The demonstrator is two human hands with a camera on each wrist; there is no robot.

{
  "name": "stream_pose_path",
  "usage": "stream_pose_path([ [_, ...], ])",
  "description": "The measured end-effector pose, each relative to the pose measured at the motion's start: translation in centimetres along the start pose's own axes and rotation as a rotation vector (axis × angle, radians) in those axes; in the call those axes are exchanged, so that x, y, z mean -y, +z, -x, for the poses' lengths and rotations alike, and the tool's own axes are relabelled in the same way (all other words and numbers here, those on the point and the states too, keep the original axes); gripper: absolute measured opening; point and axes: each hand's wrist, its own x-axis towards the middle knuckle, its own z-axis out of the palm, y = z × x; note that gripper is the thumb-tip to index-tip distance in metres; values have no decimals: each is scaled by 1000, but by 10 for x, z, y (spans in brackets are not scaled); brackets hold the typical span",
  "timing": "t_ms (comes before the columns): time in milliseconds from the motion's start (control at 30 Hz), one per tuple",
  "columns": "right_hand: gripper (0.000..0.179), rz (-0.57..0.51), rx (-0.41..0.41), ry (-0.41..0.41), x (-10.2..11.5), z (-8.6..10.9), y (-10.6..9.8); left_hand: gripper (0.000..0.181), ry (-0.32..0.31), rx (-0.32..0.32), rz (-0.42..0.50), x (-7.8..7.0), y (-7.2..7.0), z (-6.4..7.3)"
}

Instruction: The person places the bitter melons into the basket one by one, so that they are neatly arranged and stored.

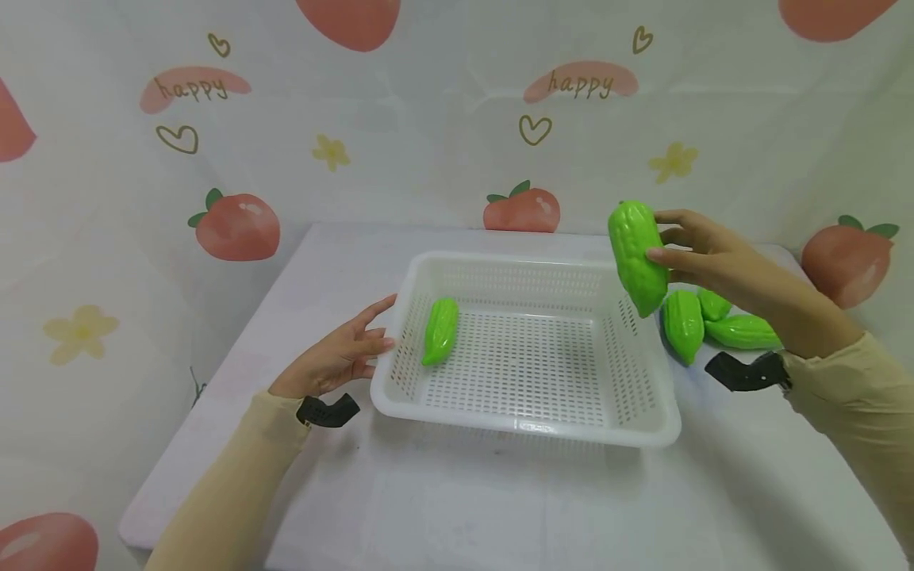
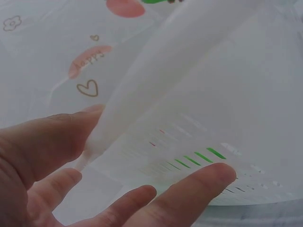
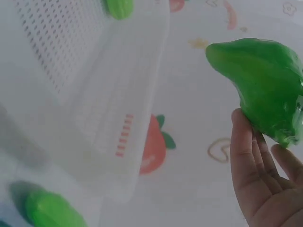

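Observation:
My right hand (image 1: 703,250) pinches a bright green, bumpy bitter melon (image 1: 635,258) between thumb and fingers. It is held up over the right end of a white plastic basket (image 1: 524,428), its tapered tip pointing down. In the right wrist view the held bitter melon (image 3: 265,85) shows clearly above the fingertips. My left hand (image 1: 346,349) holds the basket's left rim; in the left wrist view, the thumb (image 2: 52,142) is at the rim and a finger lies along the perforated outer wall. Inside the basket, at its left end, lies another bitter melon (image 1: 441,331).
Right of the basket, several more bitter melons, one of them upright-lying (image 1: 683,325) near its wall, sit on the white-covered table (image 1: 457,507) under my right forearm. A curtain (image 1: 428,119) printed with peaches and hearts hangs behind the table.

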Motion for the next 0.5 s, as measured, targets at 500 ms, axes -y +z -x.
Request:
stream_pose_path([
  [500,66,-106,111,65,27,-42,53,79,11,20,15,-1,1,0],
])
